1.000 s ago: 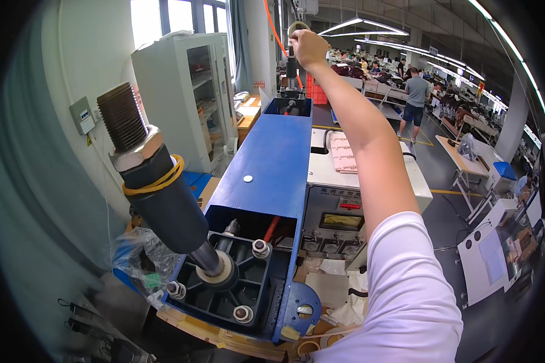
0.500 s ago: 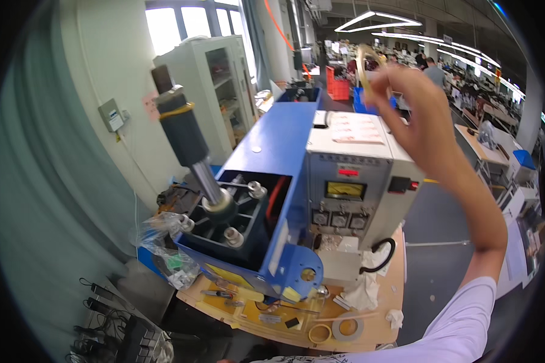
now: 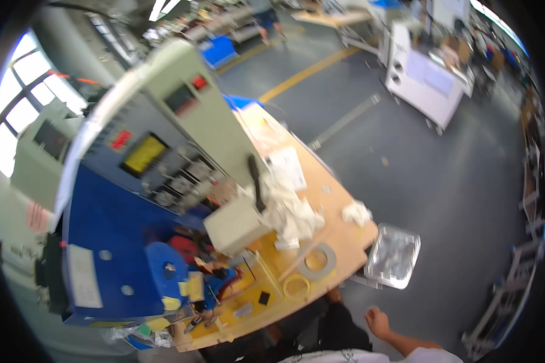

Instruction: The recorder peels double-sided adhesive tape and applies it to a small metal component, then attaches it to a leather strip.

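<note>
We see the right hand (image 3: 376, 323) near the lower edge, with its fingers folded in toward the palm, and we see nothing held in it, although the blur is strong. The left hand we do not find in this view, so we cannot tell its state; the right one is the only hand we can measure from. The nearest thing is a silver tray (image 3: 393, 257), which lies ahead of this hand and slightly to its right, apart from it. Its long side runs mostly away from us, leaning a little to the right. Between the tray and the hand we notice only a gap of floor (image 3: 442, 242). To the left, the corner of the tabletop (image 3: 342, 236) comes close beside the tray. There lie a yellow ring (image 3: 284, 287), a grey roll (image 3: 330, 260), a crumpled paper (image 3: 357, 213) and a white cloth (image 3: 293, 212); farther left, a blue machine (image 3: 103, 224) stands.
</note>
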`<control>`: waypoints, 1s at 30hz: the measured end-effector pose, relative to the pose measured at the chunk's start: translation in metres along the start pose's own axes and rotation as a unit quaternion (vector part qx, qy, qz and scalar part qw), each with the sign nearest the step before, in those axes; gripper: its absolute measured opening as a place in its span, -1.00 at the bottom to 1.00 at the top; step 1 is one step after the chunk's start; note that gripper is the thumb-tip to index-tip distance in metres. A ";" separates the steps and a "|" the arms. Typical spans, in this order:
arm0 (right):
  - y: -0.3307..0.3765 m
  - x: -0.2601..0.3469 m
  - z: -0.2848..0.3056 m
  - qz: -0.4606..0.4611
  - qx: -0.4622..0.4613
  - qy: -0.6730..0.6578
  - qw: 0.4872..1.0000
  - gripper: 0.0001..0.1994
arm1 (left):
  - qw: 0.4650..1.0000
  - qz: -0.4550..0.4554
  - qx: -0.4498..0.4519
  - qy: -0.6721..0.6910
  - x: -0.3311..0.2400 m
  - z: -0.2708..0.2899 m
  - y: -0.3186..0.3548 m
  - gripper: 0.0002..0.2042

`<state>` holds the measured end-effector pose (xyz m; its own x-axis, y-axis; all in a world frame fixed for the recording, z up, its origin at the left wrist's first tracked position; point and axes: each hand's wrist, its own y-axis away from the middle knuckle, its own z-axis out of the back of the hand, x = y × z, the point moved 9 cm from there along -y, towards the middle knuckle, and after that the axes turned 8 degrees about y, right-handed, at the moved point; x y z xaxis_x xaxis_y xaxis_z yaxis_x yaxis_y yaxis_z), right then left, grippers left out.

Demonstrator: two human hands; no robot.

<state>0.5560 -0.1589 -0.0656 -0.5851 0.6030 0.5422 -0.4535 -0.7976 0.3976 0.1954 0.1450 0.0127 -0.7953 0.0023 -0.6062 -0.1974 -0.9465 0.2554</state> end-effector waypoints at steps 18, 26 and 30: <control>0.132 0.050 -0.028 -0.038 -0.065 -0.046 0.996 -0.84 | 0.852 -0.076 0.511 0.085 0.277 -0.361 0.280 -0.56; 0.039 0.085 -0.065 0.122 -0.033 -0.026 0.992 -0.82 | 0.870 0.032 0.445 0.207 0.290 -0.374 0.239 -0.56; -0.010 0.119 -0.101 0.148 0.086 -0.169 0.971 -0.78 | 0.859 -0.211 0.398 0.244 0.260 -0.367 0.191 -0.56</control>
<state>0.4229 -0.0779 -0.0796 -0.4053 0.3307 0.8523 -0.1628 -0.9435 0.2887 0.1613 -0.1534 -0.3724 -0.2595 -0.0289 -0.9653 -0.8926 -0.3744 0.2512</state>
